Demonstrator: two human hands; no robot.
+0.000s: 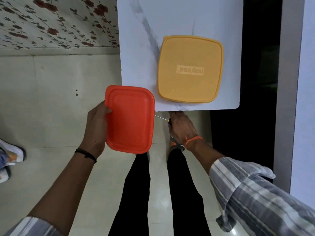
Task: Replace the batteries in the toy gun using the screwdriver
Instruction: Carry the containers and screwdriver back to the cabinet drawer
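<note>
My left hand [97, 128] grips the left edge of an orange rectangular lidded box [129, 119], held in the air just off the table's front left corner. My right hand [181, 127] is below the table's front edge and holds a screwdriver [162, 118], whose thin metal shaft points left toward the orange box. Only a bit of its yellow handle shows past the fingers. A yellow square box with its lid on [190, 68] stands on the white marble-patterned table [136, 48]. No toy gun or batteries are visible.
The small table stands against a dark gap and a white wall on the right. Tiled floor lies to the left and below, with my legs in black trousers [136, 193]. A white shoe [12, 154] sits at the far left edge.
</note>
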